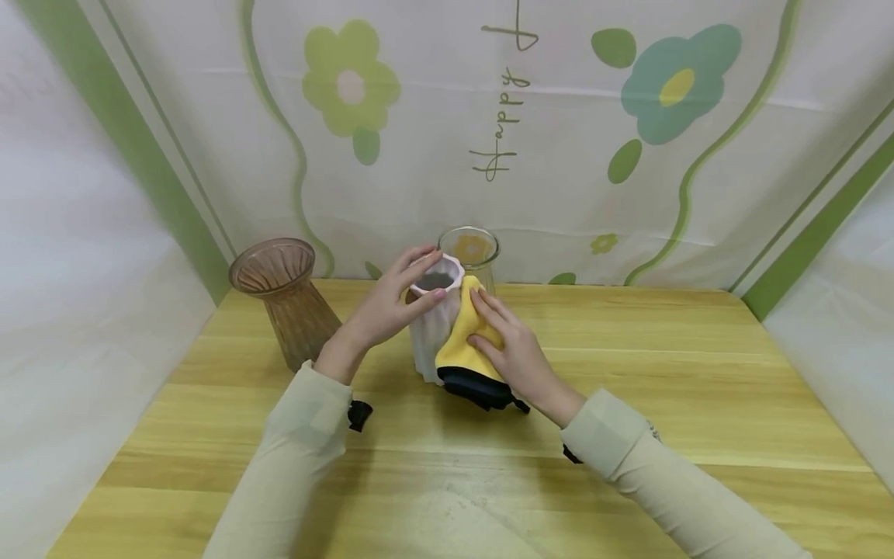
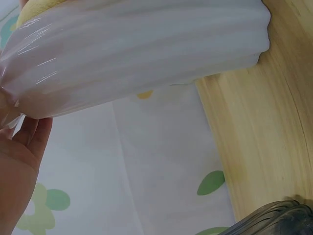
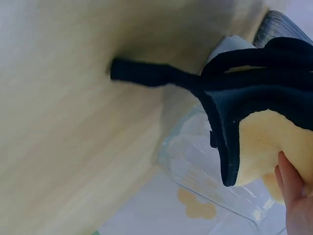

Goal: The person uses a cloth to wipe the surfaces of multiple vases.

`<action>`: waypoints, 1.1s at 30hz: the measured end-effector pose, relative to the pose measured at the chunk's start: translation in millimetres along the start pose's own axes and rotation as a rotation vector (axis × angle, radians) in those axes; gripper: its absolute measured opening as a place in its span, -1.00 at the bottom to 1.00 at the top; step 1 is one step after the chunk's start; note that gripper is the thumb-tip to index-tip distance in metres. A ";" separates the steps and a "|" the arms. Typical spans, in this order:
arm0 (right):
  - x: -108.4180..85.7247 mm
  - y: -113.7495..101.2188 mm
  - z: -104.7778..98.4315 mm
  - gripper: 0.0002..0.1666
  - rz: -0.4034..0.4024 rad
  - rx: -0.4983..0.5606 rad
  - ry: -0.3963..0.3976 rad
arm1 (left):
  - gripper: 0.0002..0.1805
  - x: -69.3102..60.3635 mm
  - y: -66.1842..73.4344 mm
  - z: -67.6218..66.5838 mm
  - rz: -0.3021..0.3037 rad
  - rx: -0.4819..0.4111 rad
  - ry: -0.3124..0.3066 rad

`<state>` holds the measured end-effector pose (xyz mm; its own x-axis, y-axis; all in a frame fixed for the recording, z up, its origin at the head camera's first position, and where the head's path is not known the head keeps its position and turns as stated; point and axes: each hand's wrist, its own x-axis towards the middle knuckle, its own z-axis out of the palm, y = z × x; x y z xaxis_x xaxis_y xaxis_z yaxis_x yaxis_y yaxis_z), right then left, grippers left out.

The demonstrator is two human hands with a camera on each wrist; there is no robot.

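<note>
A ribbed whitish vase (image 1: 427,334) with a pinkish wavy rim stands on the table, and my left hand (image 1: 377,310) grips it at the rim, fingers at the far side and thumb in front. My right hand (image 1: 525,361) pinches a yellow cloth piece with black edging (image 1: 457,349) against the vase's right side. In the left wrist view the vase (image 2: 146,54) lies across the top, with the left fingers (image 2: 41,134) at its rim end. The right wrist view shows the yellow piece (image 3: 261,142), its black strap sticking out, and the right hand (image 3: 296,196).
A clear glass vase (image 1: 486,278) stands just behind the whitish one. To the left is a brownish ribbed glass vase (image 1: 300,314) with a flared rim, close to my left wrist. The wooden table (image 1: 698,373) ends at a flower-patterned curtain (image 1: 433,171).
</note>
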<state>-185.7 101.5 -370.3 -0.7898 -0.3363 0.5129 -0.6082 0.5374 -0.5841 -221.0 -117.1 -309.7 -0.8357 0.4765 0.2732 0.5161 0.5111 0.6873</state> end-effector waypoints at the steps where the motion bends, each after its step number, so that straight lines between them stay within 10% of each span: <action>1: -1.2 1.0 0.5 -0.23 0.006 0.000 -0.005 | -0.19 0.2 1.1 0.0 -0.014 0.010 0.006; 21: -21.2 28.5 11.5 -0.29 0.132 -0.176 -0.282 | -0.30 5.1 8.0 -5.0 -0.113 0.067 0.065; 33: -10.6 11.2 4.0 -0.31 0.117 -0.007 -0.093 | -0.36 5.8 6.6 -0.8 -0.055 0.050 0.066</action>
<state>-184.4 107.9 -384.8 -0.8595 -0.3411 0.3806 -0.5111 0.5823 -0.6322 -222.7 -111.5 -303.0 -0.8728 0.3996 0.2803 0.4762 0.5708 0.6689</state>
